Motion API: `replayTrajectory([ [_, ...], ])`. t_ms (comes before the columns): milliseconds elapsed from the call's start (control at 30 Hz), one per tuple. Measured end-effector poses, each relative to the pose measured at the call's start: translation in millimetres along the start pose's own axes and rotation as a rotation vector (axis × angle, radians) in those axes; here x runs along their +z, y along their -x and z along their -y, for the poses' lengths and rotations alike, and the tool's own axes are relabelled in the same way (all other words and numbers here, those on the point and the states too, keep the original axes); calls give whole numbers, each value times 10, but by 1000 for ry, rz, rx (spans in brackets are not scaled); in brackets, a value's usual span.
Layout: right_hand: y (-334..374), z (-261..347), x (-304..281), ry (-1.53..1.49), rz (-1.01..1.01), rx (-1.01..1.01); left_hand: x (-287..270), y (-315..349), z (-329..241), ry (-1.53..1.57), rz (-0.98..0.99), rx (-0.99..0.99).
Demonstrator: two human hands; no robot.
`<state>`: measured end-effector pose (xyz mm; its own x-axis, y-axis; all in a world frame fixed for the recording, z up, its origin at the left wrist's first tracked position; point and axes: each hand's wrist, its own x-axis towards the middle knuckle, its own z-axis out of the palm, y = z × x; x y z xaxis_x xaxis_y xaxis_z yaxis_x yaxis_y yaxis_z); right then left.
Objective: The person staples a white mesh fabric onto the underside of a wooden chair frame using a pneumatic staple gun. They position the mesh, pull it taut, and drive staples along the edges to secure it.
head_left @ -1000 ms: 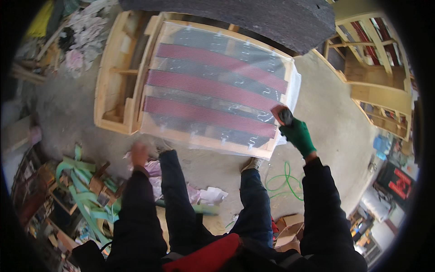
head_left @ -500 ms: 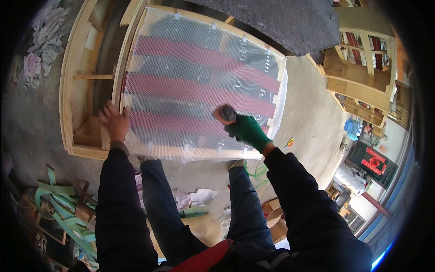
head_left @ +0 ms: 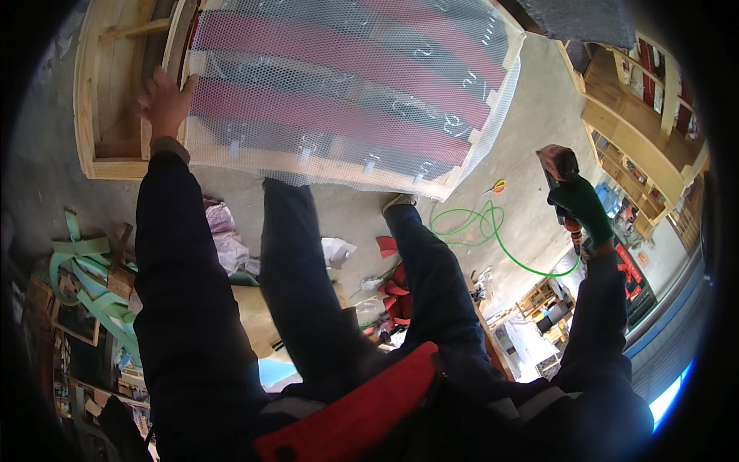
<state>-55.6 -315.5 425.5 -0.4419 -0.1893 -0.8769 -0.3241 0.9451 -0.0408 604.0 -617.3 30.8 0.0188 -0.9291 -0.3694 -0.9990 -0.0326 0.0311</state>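
Note:
At the left, my bare left hand grips the rail of a wooden frame, thumb on one side and fingers over the other. A translucent honeycomb-patterned sheet covers the panel beside it, with wide dark red bands and grey ones showing through. My right hand, in a green glove, is closed round an air staple gun, held out to the right, apart from the panel. A green air hose runs from the handle's base down to the floor.
Yellow-handled scissors lie on the floor beside the hose loops. Pale green strips are heaped at the left, red scraps between my legs. Another wooden frame stands at the right; a grey padded piece is at the far edge.
My right hand has swung with the staple gun from above the panel out to the right. The view has shifted, and my left hand stays on the frame.

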Motion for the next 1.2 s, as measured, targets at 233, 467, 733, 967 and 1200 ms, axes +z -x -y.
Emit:
replayTrajectory([
  [233,401,38,135,262,-13,55,-29,-39,39,-10,62,54],
  [467,312,241,-377,348,-43,-59,-327,198,-174,14,-123,14],
  [733,-1651,279,-1025,289,64,-570,-89,883,-2460,35,-360,298],
  [967,-2813,-433,-1267,345,-132,-951,-139,-40,-5454,346,-210,538],
  [1200,-3130,-1429,-1020,120,-82,-653,213,-877,-6373,24,-346,731],
])
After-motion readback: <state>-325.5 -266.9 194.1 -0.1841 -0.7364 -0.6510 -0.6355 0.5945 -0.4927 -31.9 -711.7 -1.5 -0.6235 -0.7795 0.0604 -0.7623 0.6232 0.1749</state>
